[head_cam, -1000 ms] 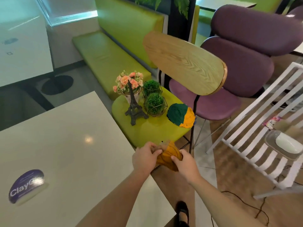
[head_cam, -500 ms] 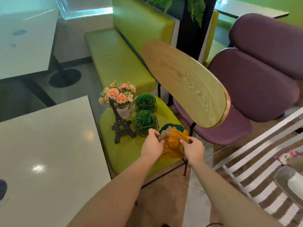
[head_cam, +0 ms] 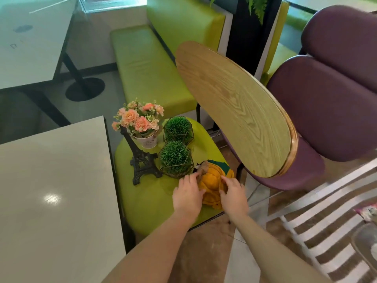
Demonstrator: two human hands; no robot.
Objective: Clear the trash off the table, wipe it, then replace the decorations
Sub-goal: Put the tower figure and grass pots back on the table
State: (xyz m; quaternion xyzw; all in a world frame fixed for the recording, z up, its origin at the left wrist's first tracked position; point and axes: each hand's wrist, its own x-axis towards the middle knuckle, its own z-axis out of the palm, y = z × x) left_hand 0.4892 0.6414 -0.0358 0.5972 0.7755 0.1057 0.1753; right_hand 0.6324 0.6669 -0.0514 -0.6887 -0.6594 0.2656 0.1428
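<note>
- Both hands, left (head_cam: 188, 194) and right (head_cam: 232, 194), are gripping the orange pumpkin (head_cam: 211, 181), fingers curled on its sides.
- Pumpkin, a second ago near the bench (head_cam: 51, 180) edge, is now sitting lower centre on the chair seat (head_cam: 149, 201), beside the green one.
- Decorations are being parked off-bench; wiping likely follows.

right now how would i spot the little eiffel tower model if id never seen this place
Find the lime green chair seat beside the pale table. Decorations cluster at its far end: a pot of pink flowers and two green moss balls in wire frames. The Eiffel Tower model stands nearest the table, just in front of the flowers, the only dark, tall, pointed metal-looking piece there.
</note>
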